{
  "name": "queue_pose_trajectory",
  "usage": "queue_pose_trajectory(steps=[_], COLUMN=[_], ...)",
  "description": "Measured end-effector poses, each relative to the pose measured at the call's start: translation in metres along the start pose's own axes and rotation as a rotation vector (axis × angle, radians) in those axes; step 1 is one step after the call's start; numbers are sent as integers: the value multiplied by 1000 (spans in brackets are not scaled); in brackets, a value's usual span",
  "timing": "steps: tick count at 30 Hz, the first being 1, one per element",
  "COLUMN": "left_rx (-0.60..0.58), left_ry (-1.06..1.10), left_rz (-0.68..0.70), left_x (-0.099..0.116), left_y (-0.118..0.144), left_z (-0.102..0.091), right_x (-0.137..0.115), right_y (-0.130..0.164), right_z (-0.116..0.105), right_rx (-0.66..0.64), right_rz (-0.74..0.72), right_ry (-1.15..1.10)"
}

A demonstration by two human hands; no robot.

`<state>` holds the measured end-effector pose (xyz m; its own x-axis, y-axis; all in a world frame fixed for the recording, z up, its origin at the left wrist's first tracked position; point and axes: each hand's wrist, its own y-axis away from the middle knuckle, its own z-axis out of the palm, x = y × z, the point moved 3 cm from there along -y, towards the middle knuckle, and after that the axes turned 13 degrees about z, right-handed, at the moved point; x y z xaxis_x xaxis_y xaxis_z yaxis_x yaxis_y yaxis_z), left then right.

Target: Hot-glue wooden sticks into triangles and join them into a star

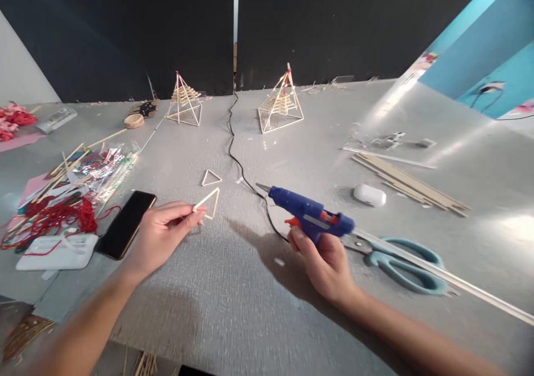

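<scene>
A small stick triangle (209, 202) is pinched at one corner between thumb and fingertips of the left hand (161, 232), held just above the bench near the middle of its front edge. A blue glue gun (311, 216) is gripped in the right hand (323, 262), fingers closed round the handle with one at the orange trigger, the nozzle turned toward the triangle but well apart from it. A second triangle (211, 177) lies flat just beyond. The gluing would likely be done best if the triangle is kept steady, the joint is turned to face the nozzle, and only a small bead is squeezed out. The fingertips are best kept clear of the hot tip, and the black cord (236, 153) should be left slack across the bench.
</scene>
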<state>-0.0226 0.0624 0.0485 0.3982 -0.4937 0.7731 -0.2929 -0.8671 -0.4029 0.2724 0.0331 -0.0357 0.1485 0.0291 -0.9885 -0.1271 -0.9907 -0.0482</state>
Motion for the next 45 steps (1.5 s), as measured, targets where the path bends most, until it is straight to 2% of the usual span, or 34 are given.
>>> queue_pose_trajectory(steps=[4,9,12,16,22,31,33,37,39,42,45], left_rx=[36,34,24,4,7,9,18,77,91,70,65], left_ry=[-29,-78,-67,-80,-78,-65,-33,167,276,347,336], left_rz=[239,481,544,580,634,614,525,165,34,-35,-2], left_x=[14,23,25,30,34,35,32,15,8,2,4], left_y=[4,8,9,10,13,11,9,9,10,13,13], left_z=[0,3,5,8,11,13,13,13,14,15,15], right_x=[1,-10,-19,-29,-33,-35,-33,-31,-33,-39,-42], right_y=[11,22,23,24,25,25,24,22,21,19,18], right_z=[-1,6,6,6,9,8,7,5,5,7,8], right_rx=[-39,-230,-325,-321,-326,-291,-266,-127,-84,-127,-214], right_rz=[-176,-374,-457,-575,-577,-647,-618,-428,-373,-400,-435], right_ry=[41,169,272,365,366,366,322,386,443,470,443])
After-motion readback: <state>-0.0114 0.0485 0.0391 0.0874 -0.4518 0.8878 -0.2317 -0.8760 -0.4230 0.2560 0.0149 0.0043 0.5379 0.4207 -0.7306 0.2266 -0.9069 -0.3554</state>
